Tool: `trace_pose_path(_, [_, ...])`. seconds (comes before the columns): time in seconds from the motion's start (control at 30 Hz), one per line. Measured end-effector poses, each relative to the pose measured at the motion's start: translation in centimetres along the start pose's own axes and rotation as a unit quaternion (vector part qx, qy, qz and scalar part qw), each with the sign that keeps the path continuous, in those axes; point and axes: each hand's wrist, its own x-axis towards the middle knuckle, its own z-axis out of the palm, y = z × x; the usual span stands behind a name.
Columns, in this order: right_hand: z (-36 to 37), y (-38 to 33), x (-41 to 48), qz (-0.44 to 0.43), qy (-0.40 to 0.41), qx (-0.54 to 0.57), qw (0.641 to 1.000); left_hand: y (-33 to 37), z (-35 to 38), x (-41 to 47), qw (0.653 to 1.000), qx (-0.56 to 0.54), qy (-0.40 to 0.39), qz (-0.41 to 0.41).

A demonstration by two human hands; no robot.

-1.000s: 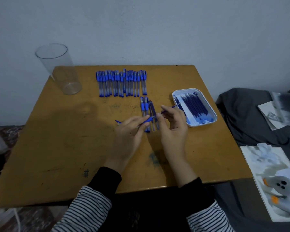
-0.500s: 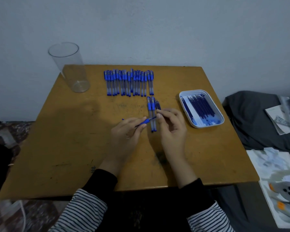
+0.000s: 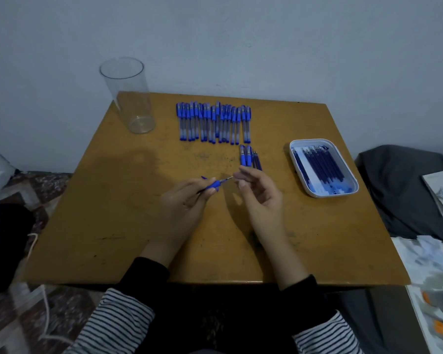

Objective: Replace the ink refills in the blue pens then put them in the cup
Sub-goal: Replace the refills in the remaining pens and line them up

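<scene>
My left hand (image 3: 187,200) grips a blue pen (image 3: 214,184) over the table's middle, its tip pointing right. My right hand (image 3: 260,192) hovers just right of the tip, fingers loosely curled and holding nothing that I can see. A row of several capped blue pens (image 3: 214,122) lies at the table's back. A few pens and loose refills (image 3: 250,158) lie just beyond my right hand. A white tray (image 3: 294,159) at the right holds several dark blue refills (image 3: 322,164). A tall clear cup (image 3: 128,95) stands empty at the back left corner.
The wooden table (image 3: 113,226) stands against a pale wall. A dark grey cloth (image 3: 399,190) and papers (image 3: 435,274) lie off the table's right edge. A white cord (image 3: 45,310) runs along the floor at the left.
My right hand has let go of the pen's tip end and drawn slightly away to the right. My left hand keeps holding the pen. The camera has shifted, moving the scene rightward.
</scene>
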Motion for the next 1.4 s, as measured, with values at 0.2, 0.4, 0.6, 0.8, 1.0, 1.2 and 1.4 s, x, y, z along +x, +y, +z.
trace_pose_path(0.2, [1.2,0.7,-0.3,0.054,-0.063,-0.1,0.991,-1.2,-2.4,-0.1,1.0,0.021,0.014,-0.006])
trace_pose_path(0.4, [3.5,1.5,-0.5,0.063,-0.109,-0.173,0.977,-1.9,-3.9,-0.4,1.0,0.018,0.001,-0.021])
trace_pose_path(0.6, [4.6,2.1,-0.4,0.032,-0.084,-0.226,0.97,-2.3,-4.3,-0.9,0.998,0.055,-0.004,-0.031])
trace_pose_path(0.8, [4.8,2.4,-0.4,-0.002,-0.076,-0.23,0.97,-2.0,-4.4,-1.1,0.998,0.057,-0.018,-0.024])
trace_pose_path(1.0, [4.6,2.5,-0.4,0.004,-0.077,-0.201,0.977,-2.4,-4.5,-1.2,0.999,0.039,-0.023,-0.018])
trace_pose_path(1.2, [3.6,1.1,0.0,0.065,-0.034,0.034,0.997,-2.6,-4.6,-1.3,0.999,0.025,-0.019,-0.024])
trace_pose_path(1.4, [4.3,0.7,0.1,0.061,-0.051,0.097,0.992,-2.3,-4.6,-1.3,0.999,0.034,-0.019,-0.016])
